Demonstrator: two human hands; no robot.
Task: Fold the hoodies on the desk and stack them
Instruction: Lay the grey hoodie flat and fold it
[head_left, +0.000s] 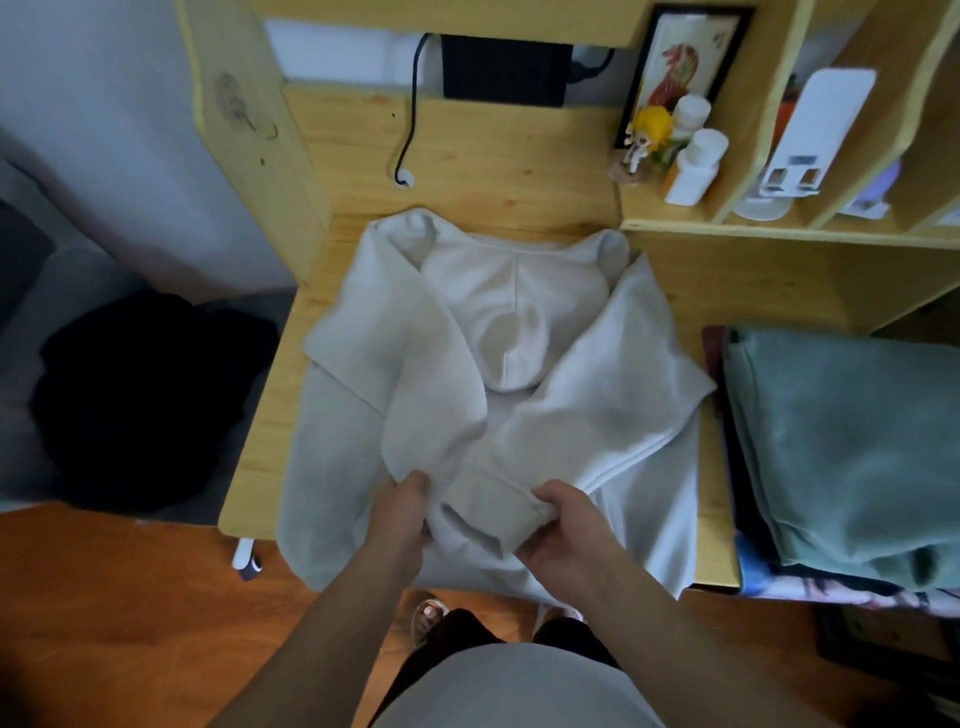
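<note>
Fingers (415, 483) of the left hand (402, 512) curl round one sleeve cuff of the cream hoodie (358, 338), while the right hand (563, 525) pinches the other cuff (488, 512), the two sleeves crossing over the garment's front. The hoodie lies spread on the wooden desk (467, 156), hood flat at the centre, hem hanging over the near edge. Just beside it on the right sits a folded green hoodie (841, 441) atop a stack.

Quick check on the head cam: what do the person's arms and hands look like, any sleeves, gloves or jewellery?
Both forearms are bare up to the frame edge, no sleeves in view. The left hand and right hand wear no gloves; no rings, watch or bands are visible.
</note>
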